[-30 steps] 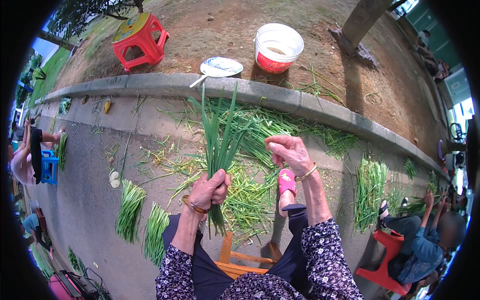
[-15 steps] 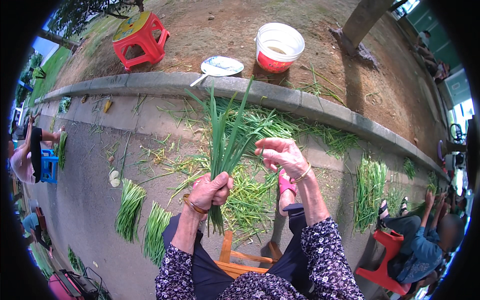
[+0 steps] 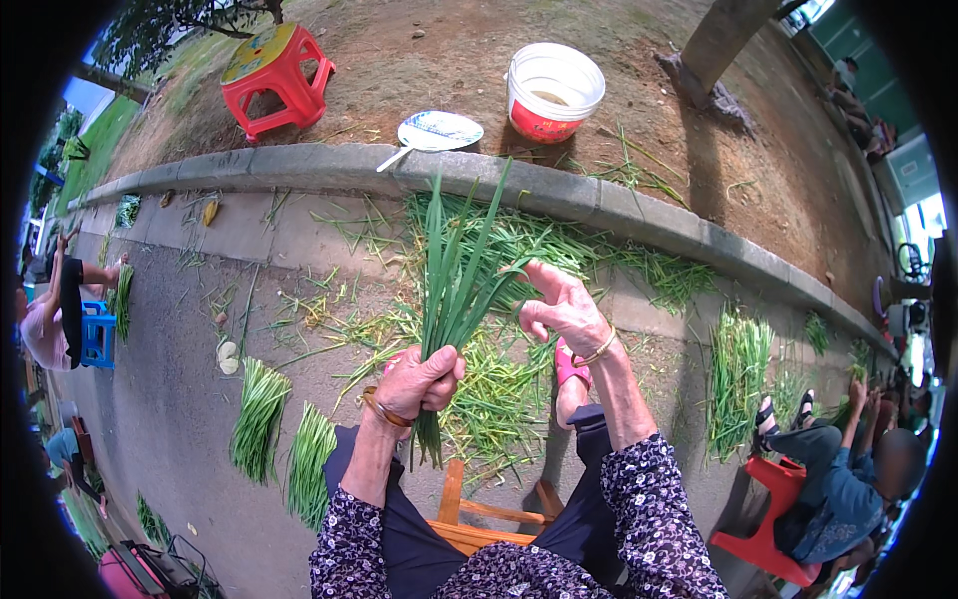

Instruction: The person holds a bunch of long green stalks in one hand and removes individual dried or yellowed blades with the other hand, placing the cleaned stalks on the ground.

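Note:
My left hand is closed round the lower part of a bunch of garlic chives, whose long green leaves fan upward and whose cut ends hang below the fist. At the right side of the leaves is my right hand. Its index finger stretches to a leaf tip, and the thumb stands apart from it. A small dark green bit shows by the thumb; whether it is held I cannot tell. Beneath both hands lies a loose heap of chives and trimmed yellow-green leaves, between my feet in pink shoes.
Sorted chive bundles lie left and right. Beyond the kerb are a red stool, a hand fan and a white-and-red bucket. A person sits at right on a red stool, another at far left by a blue stool.
My right hand has opened its thumb and index finger apart, the index finger rising toward the leaf tips. My left hand keeps its hold on the chives.

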{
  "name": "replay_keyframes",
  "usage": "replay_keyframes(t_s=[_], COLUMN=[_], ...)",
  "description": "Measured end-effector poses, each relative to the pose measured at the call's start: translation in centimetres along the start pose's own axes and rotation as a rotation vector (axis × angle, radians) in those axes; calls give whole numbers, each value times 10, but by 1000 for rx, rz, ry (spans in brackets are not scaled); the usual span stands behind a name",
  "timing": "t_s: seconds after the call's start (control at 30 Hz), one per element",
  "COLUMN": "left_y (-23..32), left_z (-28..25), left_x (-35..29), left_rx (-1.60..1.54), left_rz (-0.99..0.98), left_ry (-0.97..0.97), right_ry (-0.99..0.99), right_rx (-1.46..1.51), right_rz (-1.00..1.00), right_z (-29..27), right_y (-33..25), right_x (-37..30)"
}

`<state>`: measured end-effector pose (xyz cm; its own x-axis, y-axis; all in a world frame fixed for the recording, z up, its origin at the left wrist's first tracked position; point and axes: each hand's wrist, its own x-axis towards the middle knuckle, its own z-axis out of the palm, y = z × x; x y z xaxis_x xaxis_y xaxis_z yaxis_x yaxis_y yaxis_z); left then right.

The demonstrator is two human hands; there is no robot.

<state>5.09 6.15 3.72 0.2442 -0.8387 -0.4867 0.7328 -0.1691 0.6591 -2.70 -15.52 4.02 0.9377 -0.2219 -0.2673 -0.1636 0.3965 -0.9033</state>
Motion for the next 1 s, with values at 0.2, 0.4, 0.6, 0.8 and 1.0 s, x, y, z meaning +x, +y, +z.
replay_keyframes(t_s=[0.2,0.4,0.6,0.8,1.0], left_y=[-1,1,1,2,7], left_z=[-3,-3,-5,-6,-2], left_x=[1,0,2,2,-1], left_rx=[-13,-17,-21,-34,74], left_rz=[3,6,5,36,30], left_ry=[9,20,25,37,162], right_ry=[-16,-15,-130,-44,76], right_rx=[-40,4,269,165,-167], right_rz=[54,12,143,139,58], right_z=[-5,-12,-9,-12,-27], right_y=[-6,-3,-14,-12,2], right_x=[-4,-3,-8,-9,-3])
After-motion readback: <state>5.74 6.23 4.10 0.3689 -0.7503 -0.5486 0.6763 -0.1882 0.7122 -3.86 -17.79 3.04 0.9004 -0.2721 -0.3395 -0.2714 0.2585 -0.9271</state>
